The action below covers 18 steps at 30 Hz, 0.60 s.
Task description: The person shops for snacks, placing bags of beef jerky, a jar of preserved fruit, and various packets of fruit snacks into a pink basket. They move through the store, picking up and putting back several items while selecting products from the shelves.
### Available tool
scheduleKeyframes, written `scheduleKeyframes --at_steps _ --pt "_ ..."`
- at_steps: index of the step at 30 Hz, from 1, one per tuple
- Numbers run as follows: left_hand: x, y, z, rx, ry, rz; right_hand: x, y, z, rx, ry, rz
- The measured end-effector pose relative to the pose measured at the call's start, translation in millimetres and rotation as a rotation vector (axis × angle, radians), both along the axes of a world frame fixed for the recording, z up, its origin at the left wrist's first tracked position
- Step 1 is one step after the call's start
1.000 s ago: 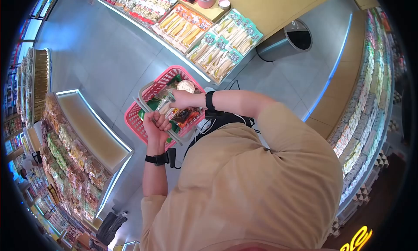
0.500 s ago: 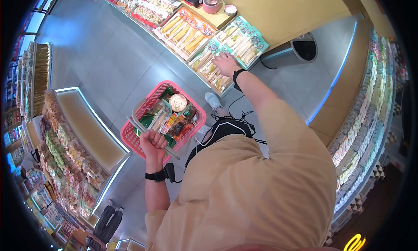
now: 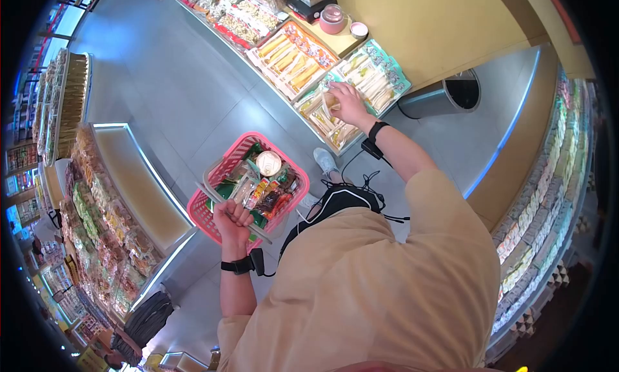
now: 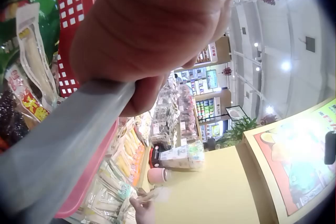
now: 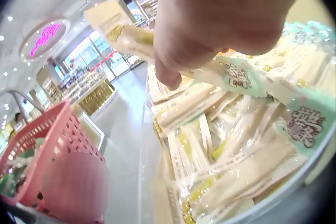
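My left hand (image 3: 233,222) grips the grey handles (image 3: 261,234) of a pink plastic shopping basket (image 3: 205,222), its fingers curled round them. Inside the basket lie a tub with a round pale lid (image 3: 269,163) and several packaged snacks (image 3: 274,201). Over the display of green-ended snack packs, my right hand (image 3: 348,104) pinches one long, cream-coloured snack pack (image 5: 121,32). This pack slants above the others in the right wrist view, its middle partly hidden by the hand. Similar packs (image 5: 236,176) lie heaped below it.
Orange-ended packs (image 3: 290,56) fill the neighbouring tray. Behind stand a pink jar (image 3: 332,20) and a small pink-topped tub (image 3: 358,30) on the yellow counter (image 3: 425,36). A waste bin (image 3: 432,101) stands right of the display. Shelves of wrapped goods (image 3: 109,230) line the left.
My right hand has moved from inside the basket to the green-ended packs and now pinches one. My left hand keeps hold of the basket handles.
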State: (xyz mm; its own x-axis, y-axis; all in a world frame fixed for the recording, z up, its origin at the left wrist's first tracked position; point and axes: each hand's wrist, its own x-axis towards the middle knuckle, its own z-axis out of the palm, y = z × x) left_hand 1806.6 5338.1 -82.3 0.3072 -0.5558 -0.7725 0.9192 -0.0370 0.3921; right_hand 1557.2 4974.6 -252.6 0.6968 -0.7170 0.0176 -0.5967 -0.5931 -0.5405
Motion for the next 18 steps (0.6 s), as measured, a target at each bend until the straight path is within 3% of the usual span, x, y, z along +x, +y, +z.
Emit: scheduleKeyframes --at_steps 2,5,6,11,15,17,18 --pt "1.4 0.7 1.9 -0.022 0.014 -0.005 -6.0 -4.5 7.3 -0.169 -0.057 -0.054" --pt "0.1 -0.3 6.3 -0.045 0.012 -0.029 -3.0 6.0 110.5 0.569 0.062 -0.163" --pt "-0.1 -0.4 7.9 -0.051 0.006 -0.04 -8.2 10.4 91.2 0.318 -0.053 -0.076" --pt "0.3 -0.2 7.4 -0.108 0.026 -0.093 30.4 74.5 145.1 0.493 0.158 0.149" --pt "-4.6 -8.4 11.1 -0.089 0.009 -0.116 72.6 122.9 136.1 0.678 0.17 0.355" --pt "-5.4 -9.5 14.2 -0.104 -0.008 -0.147 96.1 148.2 80.1 0.689 -0.038 0.489" --pt "-6.4 -9.6 14.8 -0.107 -0.015 -0.16 105.2 155.5 83.9 0.696 0.017 0.502"
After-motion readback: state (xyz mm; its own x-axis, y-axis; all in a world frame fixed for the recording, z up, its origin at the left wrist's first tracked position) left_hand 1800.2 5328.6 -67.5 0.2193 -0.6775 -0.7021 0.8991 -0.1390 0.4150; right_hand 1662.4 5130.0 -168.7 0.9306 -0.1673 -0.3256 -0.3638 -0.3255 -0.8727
